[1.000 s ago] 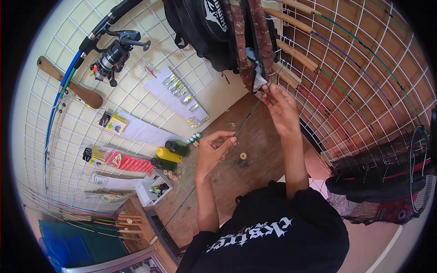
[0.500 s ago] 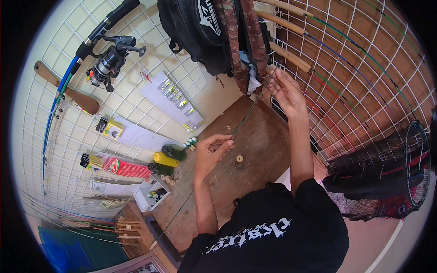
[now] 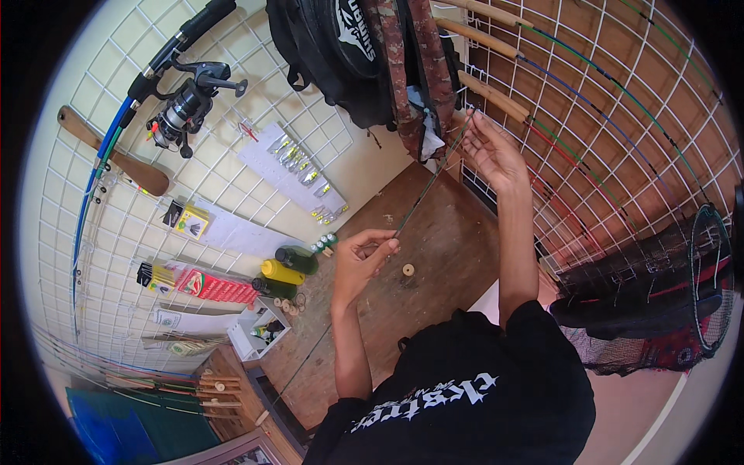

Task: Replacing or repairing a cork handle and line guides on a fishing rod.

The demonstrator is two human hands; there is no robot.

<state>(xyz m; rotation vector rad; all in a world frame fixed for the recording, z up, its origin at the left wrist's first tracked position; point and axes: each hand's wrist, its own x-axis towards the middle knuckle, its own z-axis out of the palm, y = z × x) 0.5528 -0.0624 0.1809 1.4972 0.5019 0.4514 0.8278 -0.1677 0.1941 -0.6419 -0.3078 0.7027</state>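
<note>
A thin dark green fishing rod [image 3: 421, 197] slants across the wooden table, from the far right down to the lower left. My left hand [image 3: 361, 265] is closed around its middle, with thumb and fingers pinching the shaft. Farther away, my right hand [image 3: 496, 156] pinches the upper end of the rod between thumb and fingertips; the other fingers are loosely curled. Whether a small part sits in that pinch is too fine to make out. Beyond my left forearm, the rod's lower length continues toward the table's left edge. A small round cork-coloured ring [image 3: 408, 270] lies on the tabletop between my arms.
Green and yellow bottles [image 3: 283, 271], small rings [image 3: 288, 305] and a white box [image 3: 259, 332] stand along the table's left side. A black backpack [image 3: 333, 62] hangs at the back. Rods with cork handles [image 3: 493, 94] and a landing net [image 3: 709, 279] hang on the right grid.
My right hand has shifted slightly up and to the right at the rod's end. My left hand stays almost where it was, still gripping the shaft.
</note>
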